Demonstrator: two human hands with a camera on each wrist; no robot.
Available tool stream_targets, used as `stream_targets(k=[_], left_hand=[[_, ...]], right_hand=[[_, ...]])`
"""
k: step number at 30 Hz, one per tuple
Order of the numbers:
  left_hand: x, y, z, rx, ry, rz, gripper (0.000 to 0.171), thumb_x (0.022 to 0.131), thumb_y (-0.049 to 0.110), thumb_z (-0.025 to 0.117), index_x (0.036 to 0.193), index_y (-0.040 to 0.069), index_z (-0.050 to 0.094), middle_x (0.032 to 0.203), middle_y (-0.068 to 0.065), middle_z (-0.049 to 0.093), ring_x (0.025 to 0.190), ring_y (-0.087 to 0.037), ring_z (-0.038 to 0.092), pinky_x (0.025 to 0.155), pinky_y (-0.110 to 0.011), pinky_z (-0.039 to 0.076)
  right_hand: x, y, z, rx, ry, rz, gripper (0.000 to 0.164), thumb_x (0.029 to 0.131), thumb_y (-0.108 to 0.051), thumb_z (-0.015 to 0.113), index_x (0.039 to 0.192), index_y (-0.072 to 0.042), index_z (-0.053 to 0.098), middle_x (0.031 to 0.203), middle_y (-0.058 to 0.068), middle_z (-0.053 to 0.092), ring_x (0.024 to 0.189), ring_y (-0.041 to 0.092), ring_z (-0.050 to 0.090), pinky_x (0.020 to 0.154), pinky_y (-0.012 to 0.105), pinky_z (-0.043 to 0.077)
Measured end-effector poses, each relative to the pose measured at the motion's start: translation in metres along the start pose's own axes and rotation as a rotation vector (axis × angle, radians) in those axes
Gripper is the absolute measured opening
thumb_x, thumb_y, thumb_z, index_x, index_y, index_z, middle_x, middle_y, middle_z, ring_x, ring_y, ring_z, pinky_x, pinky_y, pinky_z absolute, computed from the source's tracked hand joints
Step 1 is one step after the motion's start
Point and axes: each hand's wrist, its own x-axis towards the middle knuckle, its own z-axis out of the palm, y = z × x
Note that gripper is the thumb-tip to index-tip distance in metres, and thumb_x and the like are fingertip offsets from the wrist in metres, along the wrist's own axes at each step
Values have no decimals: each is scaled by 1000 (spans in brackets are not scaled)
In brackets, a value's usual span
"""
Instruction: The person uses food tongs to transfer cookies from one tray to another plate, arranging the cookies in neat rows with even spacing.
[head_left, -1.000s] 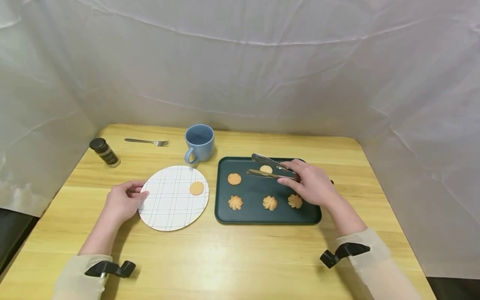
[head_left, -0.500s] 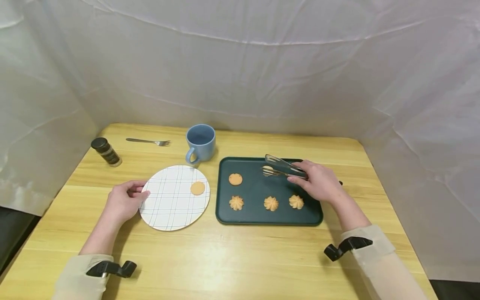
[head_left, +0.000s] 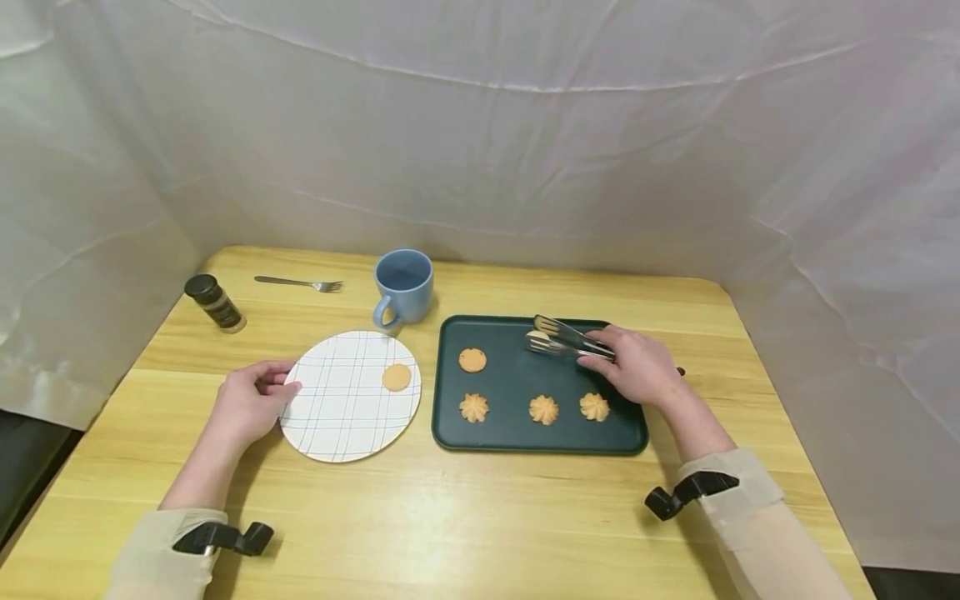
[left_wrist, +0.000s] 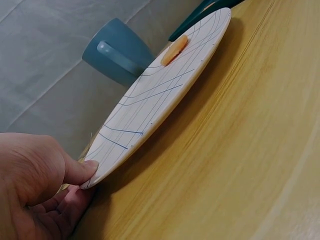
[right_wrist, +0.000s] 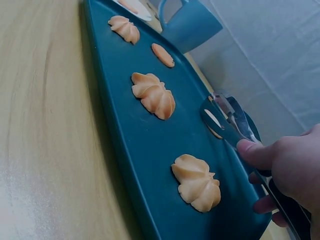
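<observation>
My left hand point(head_left: 251, 404) pinches the left rim of a white plate point(head_left: 330, 417) with blue grid lines, thumb on top and fingers beneath. One round cookie point(head_left: 396, 377) lies toward the plate's right side. In my right hand point(head_left: 633, 364) is a pair of metal tongs point(head_left: 573, 340), gripped between thumb and fingers over the back of a dark green tray point(head_left: 510, 440). The tong tips straddle a round cookie point(head_left: 537, 336), which they partly cover. Also on the tray are another round cookie point(head_left: 472, 360) and three ridged cookies, one of them a ridged cookie point(right_wrist: 196, 182) nearest my right hand.
Behind the plate and tray stands a blue mug point(head_left: 403, 287), its handle toward the plate. A fork point(head_left: 298, 284) lies at the back left, near a black-capped spice jar point(head_left: 215, 303). Pale cloth point(head_left: 480, 167) hangs behind and beside the wooden table point(head_left: 450, 533).
The tongs have shifted right, and their arms have drawn closer together around the round cookie at the back. My left hand still holds the plate in place.
</observation>
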Motion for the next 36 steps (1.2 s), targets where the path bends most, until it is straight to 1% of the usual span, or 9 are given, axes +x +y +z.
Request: stream_targets(k=[4,8,14,21,26,30,33,36], left_hand=[[0,-1,0,5,5,7,40,100,15,72,136,-3,66,116,-19,69,98,-28,62,71,-23,48],[0,-2,0,2,5,9,40,101,15,71,136,-3,66,116,-19,69,98,-27,62,71,-23,49],[0,-2,0,-8,0,0,41,101,15,71,137,-3,65,118,-19,68,99,-28,61,71,-23,49],[-1,-2,-1,-5,4,8,41,101,15,71,137,-3,65,117,-19,68,98,-27,61,70,-23,49],[-1,-3,-1,-1,3,9,41,101,14,71,137,-3,65,117,-19,69,98,-28,61,71,-23,49],[-1,-2,0,4,7,7,40,101,15,72,136,-4,66,116,-19,68,98,-28,61,71,-23,47],[0,-2,0,4,10,9,40,101,16,72,135,-4,66,115,-19,68,98,-27,61,72,-24,47],[0,-2,1,2,9,7,39,101,16,72,135,-4,66,115,-18,68,98,-27,61,72,-24,47]], right_hand=[[0,1,0,1,13,1,54,102,-43,71,141,-5,68,138,23,65,121,47,63,97,64,49],[0,1,0,4,25,1,53,101,-44,72,140,-7,69,138,23,66,119,47,64,95,64,50],[-2,0,0,0,43,-7,52,102,-44,72,139,-8,69,135,20,68,114,45,67,93,63,51],[-4,-5,-4,9,57,-7,53,103,-46,69,141,-8,68,129,17,70,105,41,69,87,61,52],[-6,-10,-7,12,79,-22,52,103,-46,69,140,-9,69,123,13,70,93,33,67,78,53,52],[-7,-18,-11,8,112,-55,49,102,-45,71,137,-11,71,117,9,71,83,27,64,69,47,50],[-8,-26,-13,7,133,-82,47,101,-45,71,135,-12,72,115,8,71,78,23,63,65,44,49],[-7,-33,-14,12,135,-99,46,101,-45,72,135,-14,73,114,6,71,75,20,60,63,41,46]])
